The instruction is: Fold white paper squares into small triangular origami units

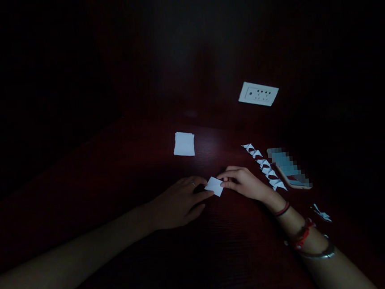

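A small white square of paper [214,185] lies on the dark red table, turned with a corner toward me. My left hand [175,203] reaches in from the left with its fingertips on the paper's left corner and lower left edge. A ring is on one of its fingers. From the right, my right hand [245,182] has the paper's right corner between thumb and fingers. Close beyond my right hand runs a slanting row of several folded white paper pieces [265,168]. A stack of white paper squares [184,144] sits farther back on the table.
A phone [291,169] with a blurred screen lies right of the folded row. Another folded paper piece [321,213] rests beside my right forearm. On the back wall is a white socket plate [258,93]. The surroundings are very dark.
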Available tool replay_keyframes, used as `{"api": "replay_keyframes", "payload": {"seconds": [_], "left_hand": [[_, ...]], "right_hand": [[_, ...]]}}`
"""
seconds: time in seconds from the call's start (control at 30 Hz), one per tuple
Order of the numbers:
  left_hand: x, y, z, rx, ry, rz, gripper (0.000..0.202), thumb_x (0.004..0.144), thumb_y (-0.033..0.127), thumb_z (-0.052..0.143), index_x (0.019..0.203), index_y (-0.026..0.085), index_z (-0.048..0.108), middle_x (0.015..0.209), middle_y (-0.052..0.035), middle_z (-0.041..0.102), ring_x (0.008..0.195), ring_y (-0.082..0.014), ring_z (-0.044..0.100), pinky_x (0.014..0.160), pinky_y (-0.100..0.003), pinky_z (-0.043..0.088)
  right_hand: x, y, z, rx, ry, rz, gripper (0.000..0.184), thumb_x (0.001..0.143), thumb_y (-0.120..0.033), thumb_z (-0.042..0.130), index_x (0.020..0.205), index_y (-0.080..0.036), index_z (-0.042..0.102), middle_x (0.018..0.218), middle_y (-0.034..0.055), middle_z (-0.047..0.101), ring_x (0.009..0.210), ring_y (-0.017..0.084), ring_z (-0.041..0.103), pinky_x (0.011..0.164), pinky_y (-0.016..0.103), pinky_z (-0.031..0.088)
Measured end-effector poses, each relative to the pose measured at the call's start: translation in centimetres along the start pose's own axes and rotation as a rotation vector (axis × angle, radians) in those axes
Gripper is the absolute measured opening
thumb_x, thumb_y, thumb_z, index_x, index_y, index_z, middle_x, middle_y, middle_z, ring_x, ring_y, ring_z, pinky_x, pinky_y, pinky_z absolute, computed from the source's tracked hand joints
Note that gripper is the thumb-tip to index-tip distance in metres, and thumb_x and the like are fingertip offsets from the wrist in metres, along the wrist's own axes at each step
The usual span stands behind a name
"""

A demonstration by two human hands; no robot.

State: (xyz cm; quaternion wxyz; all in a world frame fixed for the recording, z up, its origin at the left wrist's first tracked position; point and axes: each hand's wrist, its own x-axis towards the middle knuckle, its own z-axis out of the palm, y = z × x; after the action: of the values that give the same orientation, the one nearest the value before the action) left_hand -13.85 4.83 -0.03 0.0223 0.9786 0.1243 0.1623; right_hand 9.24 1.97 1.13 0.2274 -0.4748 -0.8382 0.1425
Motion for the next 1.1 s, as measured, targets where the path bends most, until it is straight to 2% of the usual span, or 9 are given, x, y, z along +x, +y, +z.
{"api": "replay_keyframes", "payload": {"seconds": [0.27,0.47,0.6,0.8,0.97,1.1], "left_hand": [[0.0,0.0,0.1,-0.004,-0.015,0.000,0.036,0.083,0.026,0.040,0.119,0.023,0.041,0.114,-0.0098,0.038,0.101,-0.0228,0.039,0.086,-0.040,0.034],[0.0,-0.1,0.0,-0.009,-0.016,0.001,0.036,0.083,0.025,0.041,0.119,0.022,0.041,0.114,-0.0098,0.037,0.101,-0.0223,0.039,0.086,-0.039,0.034],[-0.1,0.0,0.0,-0.012,-0.012,-0.004,0.037,0.082,0.024,0.043,0.119,0.023,0.041,0.114,-0.0095,0.038,0.101,-0.0226,0.039,0.086,-0.039,0.034],[0.0,0.0,-0.1,-0.031,0.007,0.002,0.035,0.082,0.023,0.042,0.117,0.023,0.043,0.114,-0.0095,0.038,0.101,-0.0225,0.039,0.085,-0.039,0.035],[0.0,-0.1,0.0,-0.063,0.030,-0.001,0.034,0.081,0.022,0.044,0.114,0.024,0.046,0.116,-0.0080,0.038,0.104,-0.0223,0.039,0.088,-0.039,0.034],[0.0,-0.1,-0.1,-0.080,0.020,-0.005,0.033,0.080,0.021,0.045,0.113,0.025,0.048,0.117,-0.0072,0.038,0.103,-0.0218,0.040,0.088,-0.038,0.033]], "right_hand": [[0.0,0.4,0.2,0.225,0.026,0.142,0.023,0.074,-0.023,0.056,0.095,-0.017,0.061,0.076,0.0019,0.057,0.064,0.010,0.050,0.060,0.023,0.041],[0.0,0.4,0.3,0.475,-0.041,0.219,0.032,0.071,-0.026,0.059,0.101,-0.016,0.058,0.073,0.0005,0.057,0.064,0.010,0.050,0.060,0.024,0.042],[0.1,0.2,0.4,0.368,-0.005,0.171,0.022,0.076,-0.026,0.053,0.094,-0.016,0.060,0.078,0.0019,0.060,0.066,0.011,0.051,0.062,0.025,0.042],[0.4,-1.1,0.2,0.125,0.196,0.070,0.013,0.081,-0.019,0.045,0.076,-0.016,0.057,0.077,0.0024,0.058,0.072,0.012,0.052,0.066,0.025,0.040],[0.7,-1.4,0.3,0.060,0.318,0.094,0.012,0.081,-0.016,0.044,0.075,-0.017,0.054,0.076,0.0022,0.054,0.073,0.012,0.050,0.066,0.024,0.039],[0.7,-0.9,0.6,0.044,0.339,0.162,0.005,0.077,-0.017,0.049,0.074,-0.017,0.052,0.073,0.0010,0.052,0.068,0.012,0.049,0.063,0.023,0.038]]}}
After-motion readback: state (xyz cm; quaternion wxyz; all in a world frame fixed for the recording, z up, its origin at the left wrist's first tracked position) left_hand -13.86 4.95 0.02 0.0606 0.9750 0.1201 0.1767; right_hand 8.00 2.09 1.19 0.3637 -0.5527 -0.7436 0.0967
